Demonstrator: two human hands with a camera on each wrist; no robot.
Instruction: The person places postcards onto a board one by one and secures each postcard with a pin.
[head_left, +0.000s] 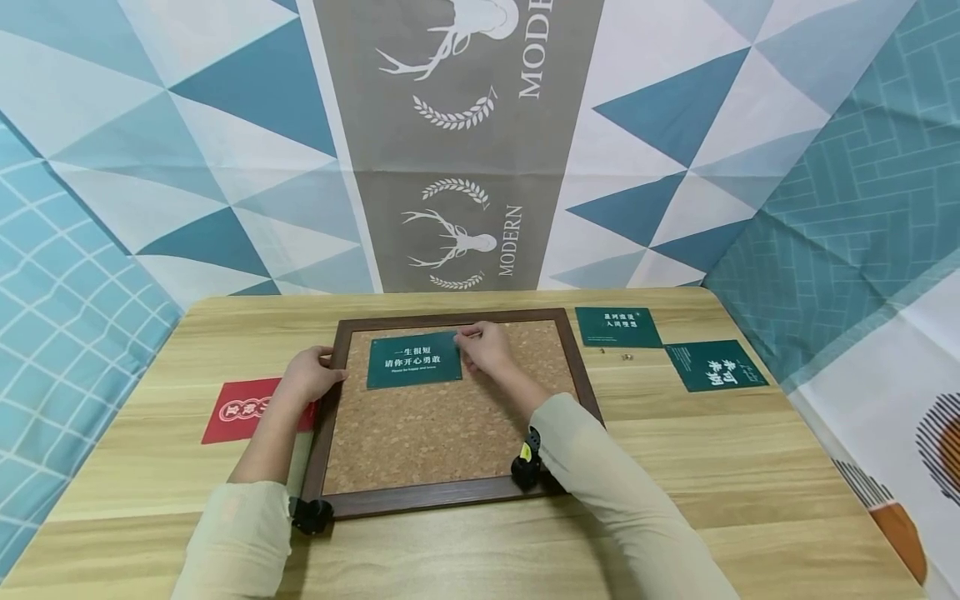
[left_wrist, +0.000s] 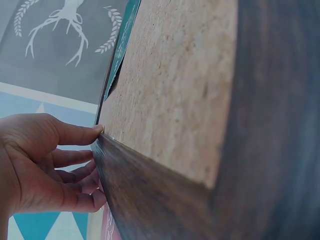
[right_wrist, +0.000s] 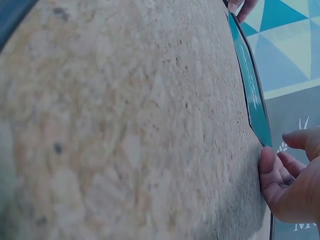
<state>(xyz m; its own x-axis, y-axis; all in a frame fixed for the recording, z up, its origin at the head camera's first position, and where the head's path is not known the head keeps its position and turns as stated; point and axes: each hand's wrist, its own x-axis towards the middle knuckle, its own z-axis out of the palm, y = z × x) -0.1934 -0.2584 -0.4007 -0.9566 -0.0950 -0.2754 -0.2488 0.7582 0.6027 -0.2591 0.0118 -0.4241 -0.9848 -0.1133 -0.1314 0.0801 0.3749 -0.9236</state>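
A cork board in a dark wooden frame (head_left: 450, 450) lies on the table. A green card (head_left: 414, 360) with white writing is on its upper left part, with small dots at some corners. My left hand (head_left: 311, 375) grips the frame's left side, thumb on the inner edge and fingers around the outside, as the left wrist view shows (left_wrist: 55, 165). With its thumb my right hand (head_left: 483, 348) touches the card's upper right corner; the right wrist view shows the index finger apart from the thumb on that hand (right_wrist: 295, 185). The spot under the thumb is hidden.
A red card (head_left: 232, 412) lies left of the frame, partly behind my left forearm. Two more green cards (head_left: 618, 327) (head_left: 716, 366) lie to the right, with a few tiny metallic pieces (head_left: 627, 357) near them. A patterned cloth (head_left: 457, 167) hangs behind the table.
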